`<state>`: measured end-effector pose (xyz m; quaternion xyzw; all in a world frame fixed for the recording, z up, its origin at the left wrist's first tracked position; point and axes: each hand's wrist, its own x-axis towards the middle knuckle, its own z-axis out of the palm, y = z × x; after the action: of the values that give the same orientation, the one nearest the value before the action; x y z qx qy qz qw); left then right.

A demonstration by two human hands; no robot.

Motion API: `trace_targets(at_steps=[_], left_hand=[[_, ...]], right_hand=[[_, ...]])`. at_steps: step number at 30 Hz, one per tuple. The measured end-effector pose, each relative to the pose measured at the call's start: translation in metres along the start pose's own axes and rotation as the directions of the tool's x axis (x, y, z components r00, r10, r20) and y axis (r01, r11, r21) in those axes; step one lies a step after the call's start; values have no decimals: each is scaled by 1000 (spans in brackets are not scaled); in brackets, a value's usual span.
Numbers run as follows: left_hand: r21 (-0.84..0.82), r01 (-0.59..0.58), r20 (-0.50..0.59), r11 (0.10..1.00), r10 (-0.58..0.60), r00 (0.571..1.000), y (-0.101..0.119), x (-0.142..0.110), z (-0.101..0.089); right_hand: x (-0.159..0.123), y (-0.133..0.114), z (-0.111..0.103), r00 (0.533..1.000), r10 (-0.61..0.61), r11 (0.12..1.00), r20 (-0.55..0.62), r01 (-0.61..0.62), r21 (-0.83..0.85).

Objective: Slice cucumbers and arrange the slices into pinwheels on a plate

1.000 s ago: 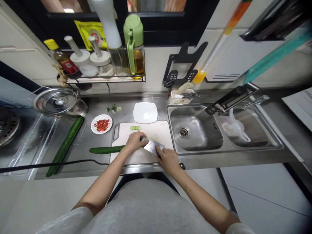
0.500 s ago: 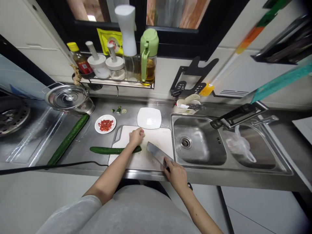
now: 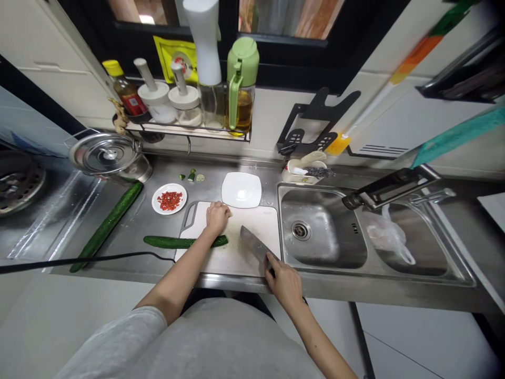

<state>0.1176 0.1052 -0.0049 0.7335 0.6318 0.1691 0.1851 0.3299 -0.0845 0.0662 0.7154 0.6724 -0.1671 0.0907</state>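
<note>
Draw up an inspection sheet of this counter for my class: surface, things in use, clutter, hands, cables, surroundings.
Surface: steel counter, droplets near the square white plate.
Things in use: knife over the cutting board; shorter cucumber under the left forearm, one end past the board's left edge.
Clutter: green scraps behind the board; plate of red pieces and longer cucumber to the left.
Hands: right hand grips the knife; left hand is over the board, its grip unclear.
Cables: black cable crosses the longer cucumber's near end.
Surroundings: lidded pot left, bottle rack behind, plastic bag in the right basin.
</note>
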Motion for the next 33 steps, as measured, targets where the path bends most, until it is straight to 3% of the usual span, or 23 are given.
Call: trace_targets(at_steps=[6,9,12,16,25,33], left_hand=[[-165,40,-17,985,-43,999,-21,-26,-17],[-268,-103,45,958,119,992,-33,-55,-28],[-295,-261,99,919,301,949,-40,-80,-33],[-267,-349,85,898,383,920,-42,-100,-29],[-175,-381,4,908,388,922,-45,-120,-20],[-130,-392,26,911,398,917,-47,-118,-18]], right_hand=[[3,-8,-4,989,106,992,101,-113,65],[6,-14,-6,983,116,986,143,-132,105],[9,-21,-7,983,90,987,161,-110,119],[10,-36,-9,983,50,990,175,-72,122],[0,-75,-7,967,-58,996,247,40,78],[-6,-84,-5,961,-101,993,259,83,78]])
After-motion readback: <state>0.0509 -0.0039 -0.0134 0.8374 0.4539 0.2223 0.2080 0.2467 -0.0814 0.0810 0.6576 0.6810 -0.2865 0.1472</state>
